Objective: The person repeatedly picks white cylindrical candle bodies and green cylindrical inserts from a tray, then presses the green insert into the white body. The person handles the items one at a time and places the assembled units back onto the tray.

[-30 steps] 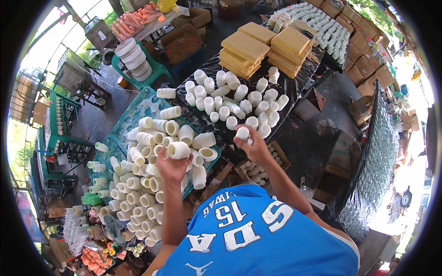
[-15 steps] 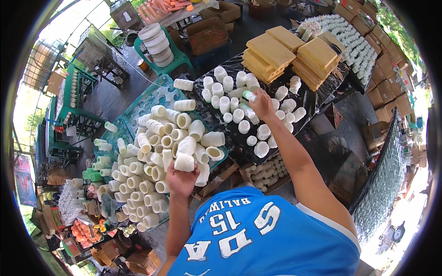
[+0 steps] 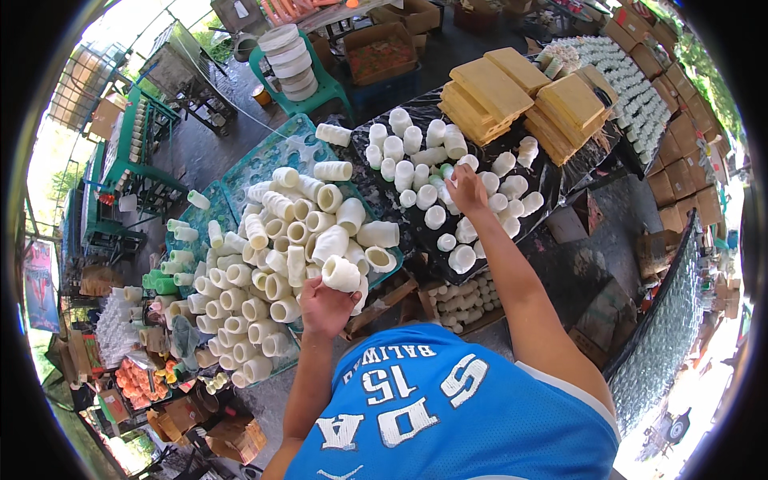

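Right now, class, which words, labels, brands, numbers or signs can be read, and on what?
Blue jersey: white lettering and a number, legible but not copied here.
Banner at far left: too blurred to read.
Cardboard boxes at right: any print too small to read.
White cylinder in the left hand: no text visible.

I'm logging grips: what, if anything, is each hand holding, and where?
Left hand: a short off-white cylinder, held at its near end. Right hand: among white cylinders; whether it grips one cannot be told.
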### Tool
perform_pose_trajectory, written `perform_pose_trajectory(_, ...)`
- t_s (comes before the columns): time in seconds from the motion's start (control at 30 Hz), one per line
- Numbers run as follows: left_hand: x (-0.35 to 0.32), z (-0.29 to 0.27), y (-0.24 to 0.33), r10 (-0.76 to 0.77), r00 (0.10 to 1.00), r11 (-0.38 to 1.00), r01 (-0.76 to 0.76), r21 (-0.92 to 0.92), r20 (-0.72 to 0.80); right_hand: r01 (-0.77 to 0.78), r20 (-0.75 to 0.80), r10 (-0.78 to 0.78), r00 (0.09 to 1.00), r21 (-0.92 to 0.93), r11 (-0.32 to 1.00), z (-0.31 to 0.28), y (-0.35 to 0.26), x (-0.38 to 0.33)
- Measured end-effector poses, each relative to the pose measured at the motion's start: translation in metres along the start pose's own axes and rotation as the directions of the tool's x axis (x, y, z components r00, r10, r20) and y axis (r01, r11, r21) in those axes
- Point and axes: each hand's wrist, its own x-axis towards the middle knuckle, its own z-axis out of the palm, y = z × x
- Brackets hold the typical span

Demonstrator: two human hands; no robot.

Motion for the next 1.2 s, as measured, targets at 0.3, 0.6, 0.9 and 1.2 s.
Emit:
perform_pose_trajectory(0.3,0.015,0.006,-0.003,0.078,0.997,0.961,-0.076,0.266,0.003,-0.433,0.612,-0.257,0.748,0.743,0.510,-0.044,-0.208,-0.128)
perform_pose_trajectory(0.6,0.010,0.020,0.020,0.057,0.982,0.904,-0.127,0.408,0.178,-0.630,0.599,-0.216,0.771,0.767,-0.120,-0.050,-0.272,-0.164)
perform_pose_trajectory(0.9,-0.003,-0.013,0.045,0.292,0.939,0.633,-0.331,0.700,0.179,-0.157,0.231,-0.032,0.972,0.750,0.643,-0.025,-0.322,-0.174)
perform_pose_trajectory(1.2,-0.035,-0.052,0.071,0.758,0.631,-0.200,-0.018,0.980,0.166,0.246,0.124,-0.319,0.940,0.405,0.881,0.056,-0.364,-0.161)
